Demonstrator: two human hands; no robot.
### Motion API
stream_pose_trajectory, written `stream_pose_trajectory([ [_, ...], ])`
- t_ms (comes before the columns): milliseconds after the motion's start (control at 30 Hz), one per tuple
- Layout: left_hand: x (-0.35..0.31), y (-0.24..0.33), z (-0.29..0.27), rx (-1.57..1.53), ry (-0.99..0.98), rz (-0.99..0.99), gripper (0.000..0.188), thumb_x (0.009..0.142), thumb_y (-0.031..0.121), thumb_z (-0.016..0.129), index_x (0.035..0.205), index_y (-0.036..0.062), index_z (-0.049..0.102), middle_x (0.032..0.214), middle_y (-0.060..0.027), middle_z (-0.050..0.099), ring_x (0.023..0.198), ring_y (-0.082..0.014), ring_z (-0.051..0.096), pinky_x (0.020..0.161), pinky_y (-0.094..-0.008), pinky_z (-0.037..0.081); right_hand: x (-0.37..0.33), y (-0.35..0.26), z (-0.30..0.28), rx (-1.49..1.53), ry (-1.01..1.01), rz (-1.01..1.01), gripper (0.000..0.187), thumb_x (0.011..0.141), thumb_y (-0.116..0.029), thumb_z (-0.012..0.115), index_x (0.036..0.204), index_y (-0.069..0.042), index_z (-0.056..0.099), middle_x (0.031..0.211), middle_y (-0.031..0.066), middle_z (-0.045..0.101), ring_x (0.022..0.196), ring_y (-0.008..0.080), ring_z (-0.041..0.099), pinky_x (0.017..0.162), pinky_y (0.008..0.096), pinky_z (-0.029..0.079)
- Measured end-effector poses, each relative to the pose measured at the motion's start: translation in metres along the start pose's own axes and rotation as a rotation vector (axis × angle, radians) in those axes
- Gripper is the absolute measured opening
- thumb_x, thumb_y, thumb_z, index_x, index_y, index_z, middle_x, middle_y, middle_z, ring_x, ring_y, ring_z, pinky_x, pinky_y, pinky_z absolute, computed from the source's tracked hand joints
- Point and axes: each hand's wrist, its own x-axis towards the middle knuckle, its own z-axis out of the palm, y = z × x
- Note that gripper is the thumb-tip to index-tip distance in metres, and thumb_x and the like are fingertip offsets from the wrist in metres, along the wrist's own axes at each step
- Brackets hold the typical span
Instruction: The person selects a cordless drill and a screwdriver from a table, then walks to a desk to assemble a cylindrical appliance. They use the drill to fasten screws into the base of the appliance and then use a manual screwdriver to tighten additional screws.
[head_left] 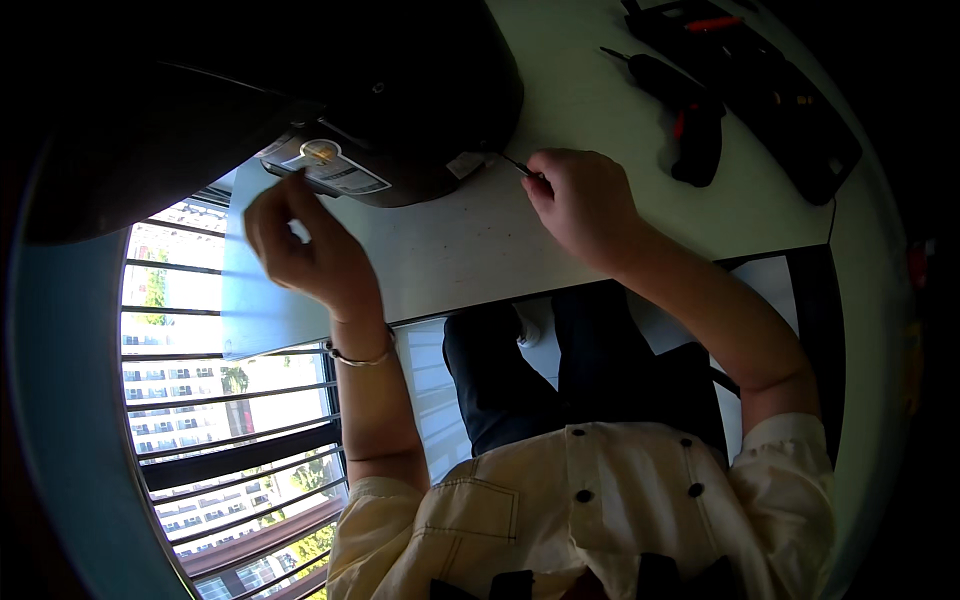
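A large dark, rounded appliance [440, 110] stands on the white table [450, 240] at the upper left, with a label [335, 168] low on its side. My left hand [305, 245] is raised just in front of that label, thumb and fingers pinched together. Something small and dark shows at its fingertips, too unclear to name. To the right, my right hand [585, 205] grips a thin dark pointed tool [520, 167]. The tool's tip points left, close to the appliance's lower edge; whether it touches cannot be told.
A black and red cordless screwdriver [680, 115] with a bit fitted lies at the right. Beyond it is a long black case [770, 100] with an orange-red piece on it. Small specks dot the tabletop near its front edge. A window with horizontal slats [230, 400] is at the left.
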Motion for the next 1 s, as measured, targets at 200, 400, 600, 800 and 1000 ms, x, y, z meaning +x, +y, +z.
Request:
stream_pose_trajectory([
  [200,0.055,-0.037,0.014,0.028,-0.278,-0.029,0.018,0.082,0.011,0.050,0.084,0.0002,0.063,0.082,-0.0103,0.060,0.080,-0.0196,0.054,0.068,-0.0339,0.041,0.010,-0.004,-0.006,0.335,-0.318,0.343,0.021,0.083,-0.016,0.056,0.069,-0.001,0.058,0.053,0.0055,0.052,0.045,0.0130,0.045,0.047,0.0273,0.039],
  [400,0.061,-0.038,0.025,0.021,-0.284,-0.090,0.016,0.075,0.010,0.052,0.077,0.0020,0.065,0.071,-0.0071,0.061,0.065,-0.0178,0.056,0.066,-0.0318,0.042,0.020,-0.006,-0.005,0.510,-0.463,0.488,0.023,0.084,-0.015,0.055,0.067,0.000,0.058,0.053,0.0035,0.052,0.047,0.0104,0.047,0.046,0.0258,0.038],
  [600,0.062,-0.051,0.029,0.166,-0.269,-0.011,0.013,0.074,0.012,0.055,0.075,0.0055,0.066,0.073,-0.0054,0.064,0.067,-0.0180,0.060,0.064,-0.0317,0.044,0.007,0.016,0.009,-0.198,-0.070,-0.196,0.007,0.070,-0.007,0.058,0.066,-0.002,0.058,0.058,0.0062,0.053,0.052,0.0182,0.053,0.050,0.0306,0.046],
  [800,0.065,-0.063,0.030,0.375,-0.289,0.180,0.011,0.076,0.014,0.057,0.075,0.0076,0.066,0.074,-0.0042,0.065,0.064,-0.0178,0.061,0.061,-0.0321,0.046,0.005,0.013,0.004,-0.497,0.052,-0.448,0.007,0.071,-0.010,0.058,0.070,-0.003,0.058,0.059,0.0065,0.052,0.052,0.0200,0.053,0.049,0.0299,0.046],
  [1000,0.062,-0.050,0.029,0.241,-0.261,0.058,0.011,0.078,0.012,0.056,0.076,0.0077,0.066,0.073,-0.0041,0.064,0.064,-0.0185,0.061,0.061,-0.0317,0.046,0.007,0.000,0.009,0.026,-0.109,0.055,0.019,0.083,-0.016,0.055,0.078,0.001,0.061,0.054,0.0064,0.051,0.047,0.0159,0.049,0.048,0.0251,0.043],
])
